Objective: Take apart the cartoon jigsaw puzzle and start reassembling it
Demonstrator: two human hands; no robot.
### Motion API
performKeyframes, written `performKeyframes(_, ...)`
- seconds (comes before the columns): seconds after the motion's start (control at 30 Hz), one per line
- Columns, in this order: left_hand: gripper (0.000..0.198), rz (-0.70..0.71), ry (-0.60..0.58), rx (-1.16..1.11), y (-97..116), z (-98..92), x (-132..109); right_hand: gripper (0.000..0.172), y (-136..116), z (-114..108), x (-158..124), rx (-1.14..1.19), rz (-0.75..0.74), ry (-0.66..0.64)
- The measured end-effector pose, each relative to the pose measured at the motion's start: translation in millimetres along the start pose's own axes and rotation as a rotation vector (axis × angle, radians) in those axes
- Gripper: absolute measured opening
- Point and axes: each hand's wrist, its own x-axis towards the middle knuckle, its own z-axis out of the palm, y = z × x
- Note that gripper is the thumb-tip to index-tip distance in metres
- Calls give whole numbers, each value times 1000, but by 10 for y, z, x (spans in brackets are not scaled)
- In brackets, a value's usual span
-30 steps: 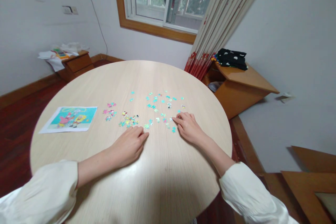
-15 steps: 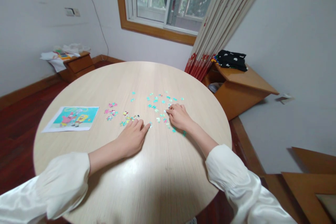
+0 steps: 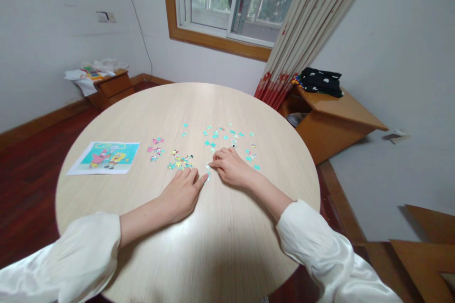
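Observation:
My left hand (image 3: pixel 181 192) rests on the table with its fingers apart. One outstretched finger of it touches a small joined strip of jigsaw pieces (image 3: pixel 208 177). Just beyond that strip, my right hand (image 3: pixel 231 166) has its fingertips together on a light blue jigsaw piece (image 3: pixel 208 166), which nearly meets the strip. Beside my left fingertips lies a cluster of yellow and teal pieces (image 3: pixel 180 163). Farther left are several pink pieces (image 3: pixel 156 149). Loose teal pieces (image 3: pixel 210 144) are scattered beyond my right hand, some perhaps hidden under it.
A printed cartoon picture (image 3: pixel 106 158) lies at the left of the round table (image 3: pixel 213 246). Past the table stand a small cabinet with papers (image 3: pixel 113 86) on the left and a tilted wooden cabinet (image 3: pixel 341 123) on the right. A curtain (image 3: pixel 295 33) hangs by the window.
My right hand has moved left and nearer to me, bringing a piece close to the strip by my left hand. The left hand has barely moved. The view has shifted slightly.

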Motion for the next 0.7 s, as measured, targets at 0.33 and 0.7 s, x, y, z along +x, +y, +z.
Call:
performKeyframes(0.33,51,16,7,-22,55,-42,44,38,215,17,-217,68,101,161)
performKeyframes(0.7,69,119,-28,-2,16,189,215,56,384,196,-495,-10,92,-2)
